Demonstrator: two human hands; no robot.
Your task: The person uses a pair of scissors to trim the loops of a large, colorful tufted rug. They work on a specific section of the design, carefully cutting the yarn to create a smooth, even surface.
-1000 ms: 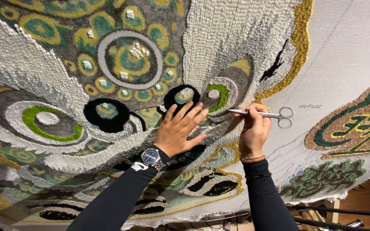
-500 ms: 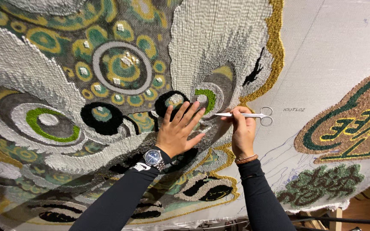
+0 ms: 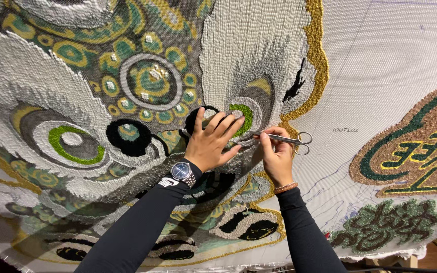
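A large tufted rug (image 3: 147, 86) hangs stretched in front of me, with white, grey, green and gold pile forming a face-like pattern. My left hand (image 3: 209, 143) lies flat on the pile, fingers spread over a black and green eye shape; a wristwatch (image 3: 182, 172) sits on that wrist. My right hand (image 3: 277, 156) holds small metal scissors (image 3: 281, 137) by the shanks, tips pointing left toward my left fingertips, finger loops sticking out to the right. Both arms wear black sleeves.
To the right, bare white backing cloth (image 3: 380, 65) carries drawn lines. A second tufted patch in brown, green and yellow (image 3: 416, 146) and a dark green patch (image 3: 385, 225) lie at the right. The cloth's lower edge (image 3: 259, 265) hangs at the bottom.
The view has shifted, so the rug and both hands sit a little differently in frame. Both hands keep the same pose on the pile, the scissors still held level.
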